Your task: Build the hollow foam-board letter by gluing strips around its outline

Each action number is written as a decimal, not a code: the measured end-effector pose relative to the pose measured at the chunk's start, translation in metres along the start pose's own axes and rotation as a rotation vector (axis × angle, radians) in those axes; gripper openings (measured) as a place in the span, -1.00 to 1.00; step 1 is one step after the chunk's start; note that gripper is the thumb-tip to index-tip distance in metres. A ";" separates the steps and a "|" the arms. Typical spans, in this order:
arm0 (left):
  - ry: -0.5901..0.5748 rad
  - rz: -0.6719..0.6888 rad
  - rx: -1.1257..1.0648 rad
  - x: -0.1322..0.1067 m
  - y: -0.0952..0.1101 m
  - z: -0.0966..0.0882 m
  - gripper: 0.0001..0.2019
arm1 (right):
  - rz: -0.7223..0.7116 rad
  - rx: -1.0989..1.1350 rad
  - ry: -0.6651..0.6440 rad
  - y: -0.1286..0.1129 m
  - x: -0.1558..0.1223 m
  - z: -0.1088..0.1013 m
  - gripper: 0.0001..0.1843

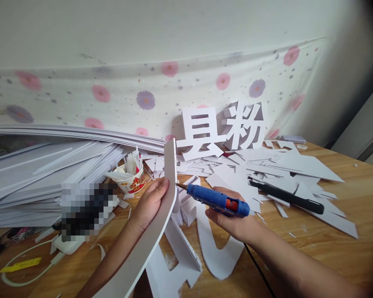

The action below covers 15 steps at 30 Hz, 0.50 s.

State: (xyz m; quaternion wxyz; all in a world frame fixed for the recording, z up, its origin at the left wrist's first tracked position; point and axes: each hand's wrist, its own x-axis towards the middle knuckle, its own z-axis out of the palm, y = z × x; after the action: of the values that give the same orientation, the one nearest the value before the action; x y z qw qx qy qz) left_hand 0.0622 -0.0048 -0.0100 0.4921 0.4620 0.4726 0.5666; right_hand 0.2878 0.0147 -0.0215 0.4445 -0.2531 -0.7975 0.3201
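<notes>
My left hand point(151, 200) grips a long white foam strip point(169, 182), bent upward so that its end stands near the table's middle. My right hand point(233, 221) is closed on a blue glue gun point(217, 200). The gun's nozzle points left, almost touching the strip's inner face. Under both hands lies a large white cut-out foam character point(186, 248) with raised side walls. The gun's black cord runs down along my right forearm.
A stack of white foam sheets point(34, 174) fills the left side. A paper cup point(132, 180) with glue sticks stands beside it. Two finished white characters point(224, 128) lean on the flowered cloth. Foam scraps point(282, 165) and a black knife point(290, 196) lie at right.
</notes>
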 end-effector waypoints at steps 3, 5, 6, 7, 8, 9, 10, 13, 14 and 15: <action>0.005 -0.010 -0.008 0.000 0.000 0.000 -0.63 | -0.020 -0.017 -0.006 0.000 0.000 0.000 -0.71; 0.009 -0.017 -0.013 0.000 0.000 -0.001 -0.62 | -0.028 -0.022 -0.009 0.000 -0.001 0.001 -0.70; 0.012 -0.020 -0.016 0.000 0.000 -0.001 -0.61 | -0.029 -0.024 -0.011 0.000 -0.001 0.001 -0.70; 0.015 -0.021 -0.017 0.000 0.000 -0.002 -0.61 | -0.029 -0.027 -0.013 0.000 -0.001 0.001 -0.70; 0.019 -0.022 -0.019 0.001 0.000 -0.002 -0.62 | -0.034 -0.028 -0.014 0.001 -0.001 0.002 -0.70; 0.023 -0.021 -0.020 0.001 0.000 -0.003 -0.62 | -0.040 -0.029 -0.017 0.001 -0.002 0.002 -0.71; 0.028 -0.020 -0.022 0.001 -0.001 -0.003 -0.62 | -0.046 -0.029 -0.019 0.001 -0.002 0.002 -0.71; 0.040 -0.017 -0.029 0.002 -0.001 -0.004 -0.61 | -0.051 -0.022 -0.029 0.002 -0.002 0.003 -0.72; 0.045 -0.014 -0.031 0.002 -0.002 -0.004 -0.60 | -0.052 -0.022 -0.034 0.001 -0.002 0.003 -0.72; 0.049 -0.011 -0.033 0.003 -0.003 -0.005 -0.59 | -0.056 -0.022 -0.038 0.001 -0.002 0.003 -0.72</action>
State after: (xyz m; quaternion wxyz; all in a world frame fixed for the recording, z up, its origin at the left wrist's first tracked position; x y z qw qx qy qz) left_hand 0.0577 -0.0023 -0.0129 0.4911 0.4371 0.4776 0.5829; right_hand 0.2866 0.0129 -0.0247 0.4351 -0.2296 -0.8160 0.3034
